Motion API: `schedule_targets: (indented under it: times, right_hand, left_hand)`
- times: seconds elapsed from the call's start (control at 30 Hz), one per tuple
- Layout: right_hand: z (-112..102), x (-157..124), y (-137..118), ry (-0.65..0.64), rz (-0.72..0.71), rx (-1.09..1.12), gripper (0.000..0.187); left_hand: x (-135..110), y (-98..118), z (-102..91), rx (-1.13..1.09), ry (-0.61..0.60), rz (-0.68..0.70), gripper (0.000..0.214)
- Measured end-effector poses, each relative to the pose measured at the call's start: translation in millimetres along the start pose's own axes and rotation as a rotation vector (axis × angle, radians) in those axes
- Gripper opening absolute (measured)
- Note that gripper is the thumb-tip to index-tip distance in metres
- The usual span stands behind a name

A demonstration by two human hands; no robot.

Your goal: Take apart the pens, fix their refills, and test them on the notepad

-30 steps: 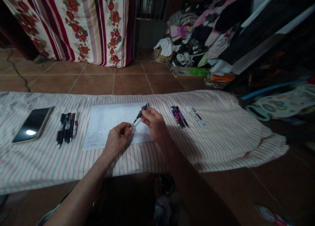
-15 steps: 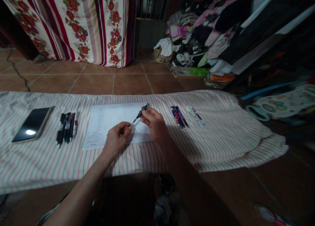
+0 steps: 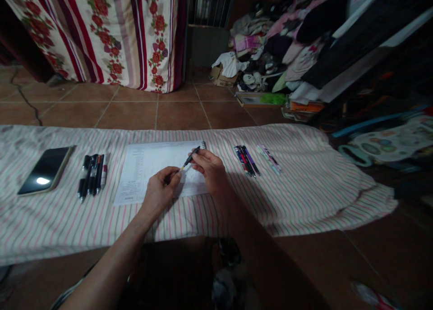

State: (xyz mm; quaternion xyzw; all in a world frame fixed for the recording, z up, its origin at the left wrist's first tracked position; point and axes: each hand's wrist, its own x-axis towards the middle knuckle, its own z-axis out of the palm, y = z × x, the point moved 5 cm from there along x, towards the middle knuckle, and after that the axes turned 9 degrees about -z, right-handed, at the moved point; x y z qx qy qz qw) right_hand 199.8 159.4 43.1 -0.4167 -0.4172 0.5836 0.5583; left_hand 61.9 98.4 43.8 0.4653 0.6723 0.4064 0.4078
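My right hand pinches a dark pen by its upper barrel, holding it tilted above a white printed sheet. My left hand is curled just below the pen's yellowish tip, fingers closed around something small that I cannot make out. Both hands hover over the sheet, which lies on a pink-striped cloth.
A phone lies at the far left of the cloth, with a row of dark pens beside it. More pens and a pale pair lie right of the sheet. Tiled floor, a floral curtain and piled clothes are beyond.
The pen has slid slightly left and toward my left hand, with my right hand following. The left hand stays closed near the tip.
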Motion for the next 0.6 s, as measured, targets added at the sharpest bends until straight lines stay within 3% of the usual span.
schedule_targets:
  times: [0.6]
  right_hand:
    - [11,-9,-9,0.006,-0.019,-0.058,0.026]
  left_hand:
    - [4,-2,-3.2,-0.104,0.062,0.018,0.025]
